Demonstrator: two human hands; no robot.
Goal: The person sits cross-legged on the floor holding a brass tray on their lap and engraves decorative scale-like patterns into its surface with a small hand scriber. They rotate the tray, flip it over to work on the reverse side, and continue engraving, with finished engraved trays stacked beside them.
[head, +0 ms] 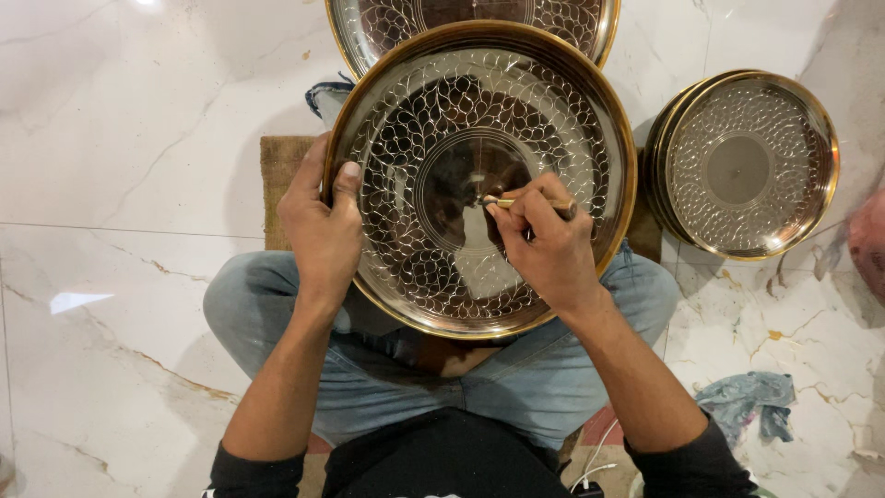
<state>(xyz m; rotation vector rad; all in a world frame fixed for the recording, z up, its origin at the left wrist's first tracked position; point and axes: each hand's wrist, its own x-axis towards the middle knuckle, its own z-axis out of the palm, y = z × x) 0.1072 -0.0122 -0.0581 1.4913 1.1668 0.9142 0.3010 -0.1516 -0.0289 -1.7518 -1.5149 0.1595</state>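
The person wears a black long-sleeved top, its sleeves pushed up to just below the elbows, and faded light-blue denim jeans. Both forearms are bare. The left hand and right hand carry no gloves, rings or watch.

Seated cross-legged on a white marble floor, the person rests a large engraved brass plate on the lap, tilted toward the camera. The left hand grips the plate's left rim, thumb over the edge. The right hand pinches a slim engraving tool, its tip touching the plain centre disc. A leaf pattern rings that centre. A second engraved plate lies behind, partly hidden. A stack of smaller brass plates sits to the right. A crumpled blue cloth lies near right.
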